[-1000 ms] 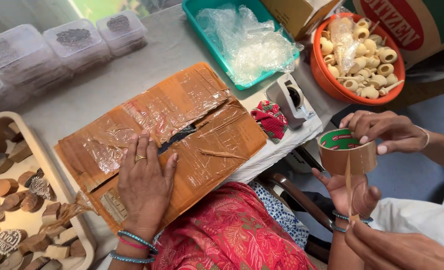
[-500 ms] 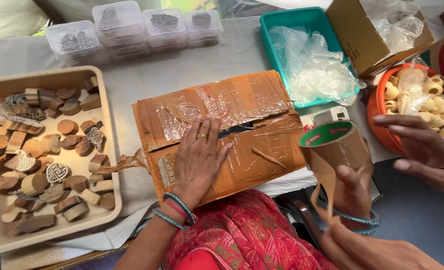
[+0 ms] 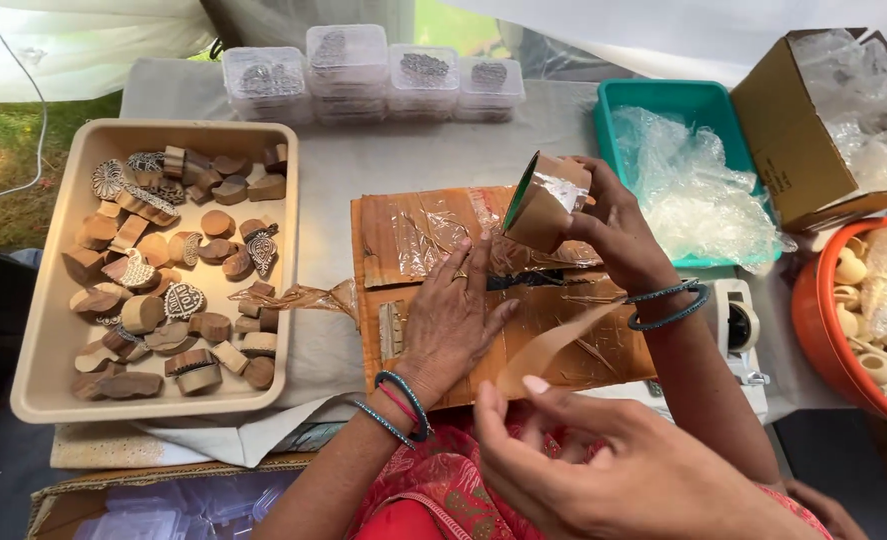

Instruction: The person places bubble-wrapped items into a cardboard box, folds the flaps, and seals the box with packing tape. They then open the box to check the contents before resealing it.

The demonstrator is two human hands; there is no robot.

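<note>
The right hand (image 3: 613, 225) has lifted the tape roll (image 3: 546, 203), gripped, above the flat carton (image 3: 433, 225); the left hand (image 3: 453, 320) presses it, unclenched.

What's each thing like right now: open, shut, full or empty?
Left hand: open, flat on cardboard parcel.
Right hand: shut on tape roll.
Tape strip: pulled out, end held by another person's hand.
Beige tray: full of wooden blocks.
Brown box: open.
</note>
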